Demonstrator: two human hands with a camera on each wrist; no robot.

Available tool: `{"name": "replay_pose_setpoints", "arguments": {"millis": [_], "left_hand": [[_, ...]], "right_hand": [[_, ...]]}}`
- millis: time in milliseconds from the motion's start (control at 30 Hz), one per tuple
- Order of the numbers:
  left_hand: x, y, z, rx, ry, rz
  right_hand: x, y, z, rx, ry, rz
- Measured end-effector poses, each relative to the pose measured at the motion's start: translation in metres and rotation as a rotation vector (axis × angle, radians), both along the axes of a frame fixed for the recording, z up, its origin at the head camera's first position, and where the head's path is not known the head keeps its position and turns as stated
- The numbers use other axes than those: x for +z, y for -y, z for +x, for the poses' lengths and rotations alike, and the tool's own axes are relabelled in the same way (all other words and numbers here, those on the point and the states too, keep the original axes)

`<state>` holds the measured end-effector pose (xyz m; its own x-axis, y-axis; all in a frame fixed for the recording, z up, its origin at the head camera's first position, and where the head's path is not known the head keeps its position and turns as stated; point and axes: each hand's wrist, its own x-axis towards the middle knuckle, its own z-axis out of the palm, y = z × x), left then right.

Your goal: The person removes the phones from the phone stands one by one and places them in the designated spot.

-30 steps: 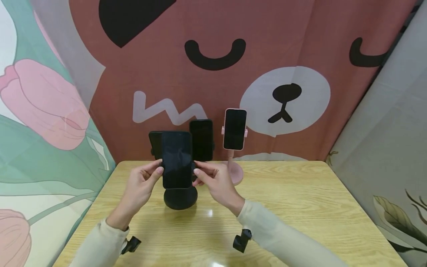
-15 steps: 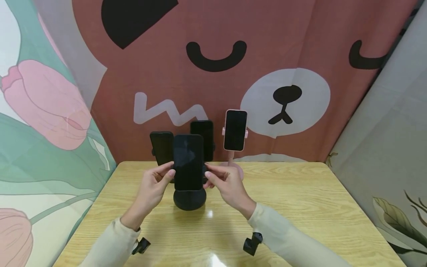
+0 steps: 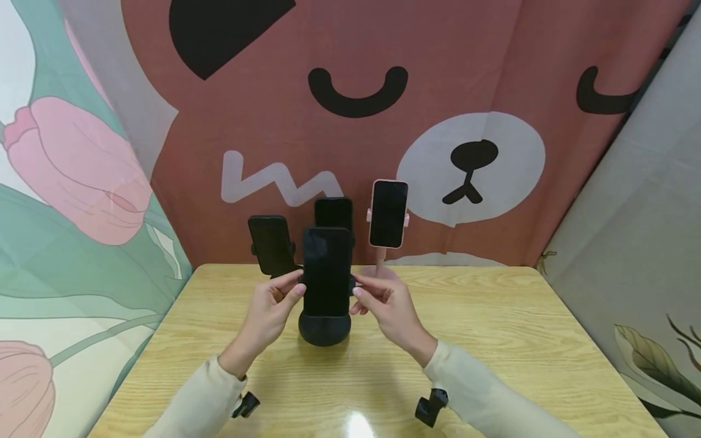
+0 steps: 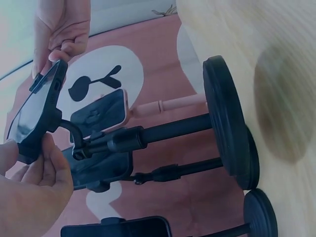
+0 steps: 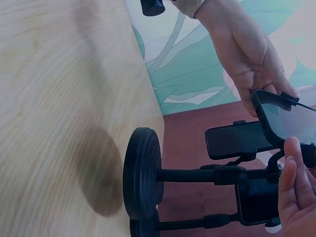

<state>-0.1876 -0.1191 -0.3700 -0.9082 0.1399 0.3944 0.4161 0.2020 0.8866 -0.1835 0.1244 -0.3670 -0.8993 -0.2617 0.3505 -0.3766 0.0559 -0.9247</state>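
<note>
A black phone [image 3: 327,274] stands upright in the clamp of a black phone stand [image 3: 324,333]. My left hand [image 3: 269,309] pinches the clamp's left side between thumb and fingers. On the opposite side, my right hand [image 3: 395,311] pinches the clamp's right arm the same way. The stand's round base [image 4: 224,118] hangs above the tabletop, its shadow falling apart from it in both wrist views. A straight pole [image 5: 197,176] joins base and clamp. The phone's screen is dark.
Behind stand two more black stands with phones, one phone at the left [image 3: 271,244] and another phone [image 3: 333,212] partly hidden by the held one. To their right a pink stand [image 3: 381,258] bears a pink-edged phone [image 3: 388,214]. A printed curtain [image 3: 350,140] hangs behind the wooden table [image 3: 493,340].
Both hands have carried the phone stand rightward and slightly toward me. The left rear phone is now uncovered, while the held phone overlaps the middle rear one.
</note>
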Motion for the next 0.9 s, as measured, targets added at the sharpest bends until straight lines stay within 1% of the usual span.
{"name": "replay_pose_setpoints", "arguments": {"millis": [133, 300, 467, 667, 767, 900], "left_hand": [[-0.006, -0.005, 0.000, -0.023, -0.015, 0.019], [-0.014, -0.013, 0.000, -0.033, -0.012, 0.041], [-0.020, -0.022, 0.002, -0.055, -0.019, 0.059], [-0.029, -0.034, 0.003, -0.092, -0.039, 0.079], [-0.033, -0.041, 0.002, -0.098, -0.038, 0.088], [-0.039, -0.050, 0.001, -0.084, -0.015, 0.113]], "right_hand": [[-0.002, -0.005, 0.003, -0.006, 0.004, 0.008], [-0.007, -0.012, 0.006, -0.022, -0.002, 0.022], [-0.014, -0.021, 0.008, -0.042, 0.015, 0.042], [-0.022, -0.035, 0.010, -0.040, -0.014, 0.047], [-0.025, -0.041, 0.012, -0.037, -0.019, 0.040], [-0.027, -0.047, 0.013, -0.040, -0.005, 0.026]]}}
